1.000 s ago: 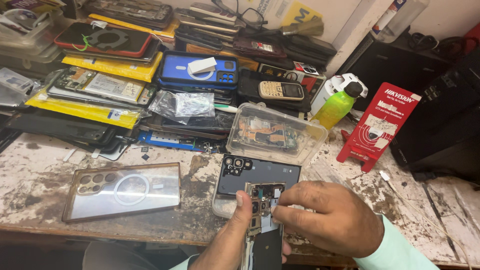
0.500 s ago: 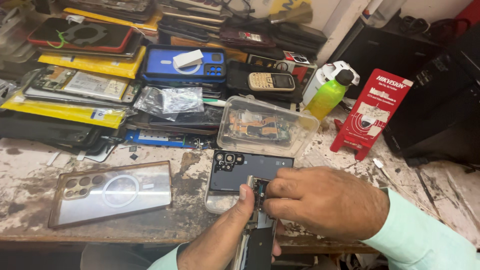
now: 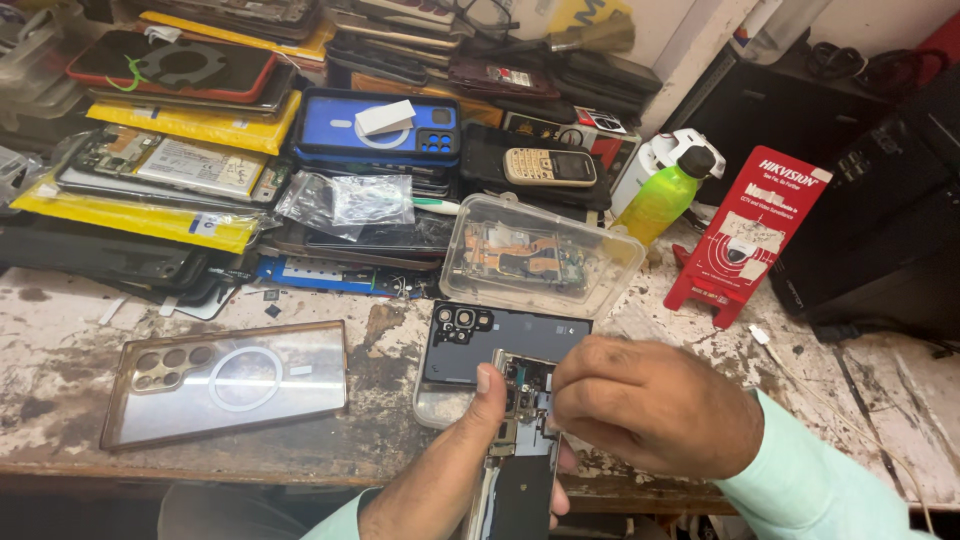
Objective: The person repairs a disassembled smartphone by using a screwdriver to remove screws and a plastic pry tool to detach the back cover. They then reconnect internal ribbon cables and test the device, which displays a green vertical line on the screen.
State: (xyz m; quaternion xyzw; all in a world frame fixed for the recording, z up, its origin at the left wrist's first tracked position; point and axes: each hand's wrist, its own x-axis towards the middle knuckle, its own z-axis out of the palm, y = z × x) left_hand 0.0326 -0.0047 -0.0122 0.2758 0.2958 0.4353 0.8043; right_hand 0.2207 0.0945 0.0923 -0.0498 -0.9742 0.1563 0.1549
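My left hand (image 3: 455,470) grips an opened smartphone (image 3: 522,440) upright over the bench's front edge, thumb on its left side, the camera modules and circuit board exposed at the top. My right hand (image 3: 650,405) sits over the phone's upper right, fingers pinched at the board; what they pinch is hidden. Just behind the phone lies a dark back cover (image 3: 505,340) with camera holes, resting on a clear case.
A clear phone case (image 3: 225,385) with a ring lies at the left on the worn bench (image 3: 60,340). A clear plastic box (image 3: 540,257) of parts, a green bottle (image 3: 665,195), a red card package (image 3: 750,235) and stacks of phones and cases (image 3: 250,150) crowd the back.
The view has shifted down and left. My hands with the phone sit slightly lower and nearer, and my right fingers stay at the board.
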